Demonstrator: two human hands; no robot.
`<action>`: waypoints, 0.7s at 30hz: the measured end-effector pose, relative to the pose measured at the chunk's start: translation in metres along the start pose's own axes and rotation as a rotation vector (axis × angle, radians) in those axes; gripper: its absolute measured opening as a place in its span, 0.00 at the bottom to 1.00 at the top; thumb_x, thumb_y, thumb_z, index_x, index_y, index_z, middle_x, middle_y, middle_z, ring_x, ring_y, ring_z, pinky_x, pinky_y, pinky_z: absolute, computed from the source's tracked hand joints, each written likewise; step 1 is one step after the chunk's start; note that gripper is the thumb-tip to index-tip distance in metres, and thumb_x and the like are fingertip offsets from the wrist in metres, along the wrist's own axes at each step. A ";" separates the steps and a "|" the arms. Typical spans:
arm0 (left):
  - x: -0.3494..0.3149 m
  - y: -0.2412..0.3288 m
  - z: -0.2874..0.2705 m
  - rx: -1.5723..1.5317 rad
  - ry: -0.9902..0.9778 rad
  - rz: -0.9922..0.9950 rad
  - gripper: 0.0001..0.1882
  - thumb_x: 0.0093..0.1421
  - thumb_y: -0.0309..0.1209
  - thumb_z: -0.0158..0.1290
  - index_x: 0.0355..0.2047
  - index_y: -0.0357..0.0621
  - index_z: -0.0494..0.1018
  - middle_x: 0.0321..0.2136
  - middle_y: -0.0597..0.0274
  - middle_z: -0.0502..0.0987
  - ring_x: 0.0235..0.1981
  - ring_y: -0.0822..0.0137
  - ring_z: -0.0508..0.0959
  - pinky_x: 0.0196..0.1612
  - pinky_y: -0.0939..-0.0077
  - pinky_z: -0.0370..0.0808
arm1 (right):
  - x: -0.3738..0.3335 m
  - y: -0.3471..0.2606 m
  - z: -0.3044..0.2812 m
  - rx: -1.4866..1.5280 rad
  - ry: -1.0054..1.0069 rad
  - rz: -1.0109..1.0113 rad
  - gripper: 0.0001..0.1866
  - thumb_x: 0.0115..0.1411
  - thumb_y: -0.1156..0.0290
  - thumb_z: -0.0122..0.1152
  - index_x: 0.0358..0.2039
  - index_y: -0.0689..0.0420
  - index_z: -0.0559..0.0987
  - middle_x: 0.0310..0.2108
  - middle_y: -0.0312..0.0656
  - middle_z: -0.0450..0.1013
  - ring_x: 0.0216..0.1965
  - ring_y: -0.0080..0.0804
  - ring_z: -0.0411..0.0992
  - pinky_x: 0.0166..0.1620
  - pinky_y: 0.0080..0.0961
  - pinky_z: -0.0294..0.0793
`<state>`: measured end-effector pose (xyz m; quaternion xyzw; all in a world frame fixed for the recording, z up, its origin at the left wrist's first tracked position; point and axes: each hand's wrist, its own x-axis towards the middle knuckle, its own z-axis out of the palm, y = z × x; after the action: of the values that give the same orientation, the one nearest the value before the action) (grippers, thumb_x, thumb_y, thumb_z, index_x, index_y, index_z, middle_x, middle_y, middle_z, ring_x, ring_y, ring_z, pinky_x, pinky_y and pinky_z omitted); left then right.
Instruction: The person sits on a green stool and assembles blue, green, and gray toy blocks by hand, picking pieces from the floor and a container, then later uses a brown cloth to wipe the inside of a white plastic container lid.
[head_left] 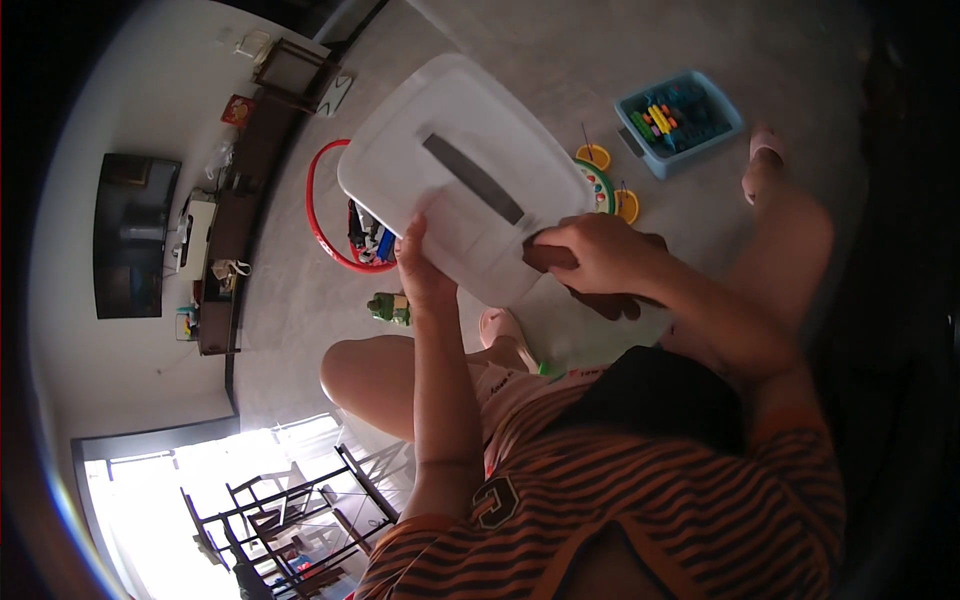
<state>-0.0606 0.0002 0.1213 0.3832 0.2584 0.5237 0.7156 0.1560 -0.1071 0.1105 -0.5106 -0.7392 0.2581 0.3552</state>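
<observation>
A white, cloudy plastic lid [400, 150] with rounded corners and a grey strip-like handle [472, 178] is held up tilted in front of me. My left hand [425, 268] grips its near left edge, the thumb lying on the upper face and the other fingers hidden beneath. Against the near right corner, my right hand [598, 255] is closed around a bunched brown cloth [605, 303]. Part of the cloth hangs below the hand, and part shows at the lid's surface.
A light-blue bin [672, 162] of colourful toy pieces stands on the grey floor [530, 40] at far right. Beyond the lid lie a red hoop [318, 225], dark and blue toy parts [372, 240], and yellow round toys [627, 207]. A green object [385, 307] sits near my left knee.
</observation>
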 end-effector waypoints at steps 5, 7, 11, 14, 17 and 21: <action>-0.011 -0.001 -0.048 -0.254 0.091 -0.032 0.27 0.52 0.34 0.52 0.50 0.34 0.61 0.42 0.51 0.71 0.45 0.54 0.71 0.51 0.58 0.66 | -0.002 0.010 -0.061 0.419 -0.152 -0.035 0.18 0.45 0.69 0.60 0.37 0.64 0.75 0.29 0.44 0.74 0.32 0.28 0.72 0.38 0.21 0.69; -0.012 -0.007 -0.057 -0.326 0.078 -0.074 0.27 0.53 0.35 0.52 0.50 0.34 0.61 0.43 0.50 0.71 0.46 0.54 0.71 0.52 0.57 0.66 | -0.011 0.009 -0.085 0.593 -0.100 0.090 0.19 0.47 0.69 0.61 0.38 0.66 0.74 0.31 0.40 0.74 0.35 0.23 0.70 0.41 0.18 0.67; -0.014 -0.010 -0.056 -0.384 0.031 -0.158 0.27 0.53 0.36 0.51 0.50 0.34 0.61 0.45 0.47 0.69 0.46 0.52 0.71 0.51 0.56 0.67 | -0.011 0.019 -0.091 0.707 0.099 0.181 0.18 0.49 0.68 0.62 0.38 0.65 0.74 0.33 0.37 0.73 0.36 0.22 0.69 0.41 0.17 0.67; -0.015 -0.009 -0.050 -0.402 -0.007 -0.200 0.26 0.54 0.36 0.50 0.50 0.34 0.61 0.44 0.47 0.70 0.46 0.52 0.71 0.51 0.55 0.67 | -0.008 0.028 -0.097 0.671 0.164 0.192 0.18 0.49 0.68 0.63 0.38 0.65 0.74 0.33 0.38 0.73 0.36 0.21 0.69 0.41 0.17 0.67; -0.013 -0.012 -0.059 -0.409 0.001 -0.212 0.26 0.54 0.36 0.49 0.51 0.34 0.61 0.44 0.47 0.70 0.46 0.52 0.71 0.51 0.54 0.67 | -0.005 0.030 -0.098 0.682 0.327 0.282 0.17 0.51 0.66 0.62 0.38 0.64 0.74 0.33 0.37 0.72 0.37 0.22 0.69 0.41 0.18 0.67; -0.012 -0.016 -0.056 -0.439 -0.005 -0.215 0.27 0.54 0.36 0.49 0.51 0.34 0.60 0.45 0.47 0.69 0.46 0.52 0.71 0.51 0.53 0.67 | -0.005 0.033 -0.100 0.723 0.418 0.334 0.19 0.50 0.65 0.63 0.40 0.62 0.74 0.36 0.37 0.72 0.38 0.22 0.69 0.42 0.18 0.67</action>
<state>-0.0991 0.0022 0.0758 0.1899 0.1759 0.4873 0.8340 0.2549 -0.0987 0.1457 -0.5070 -0.4213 0.4449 0.6062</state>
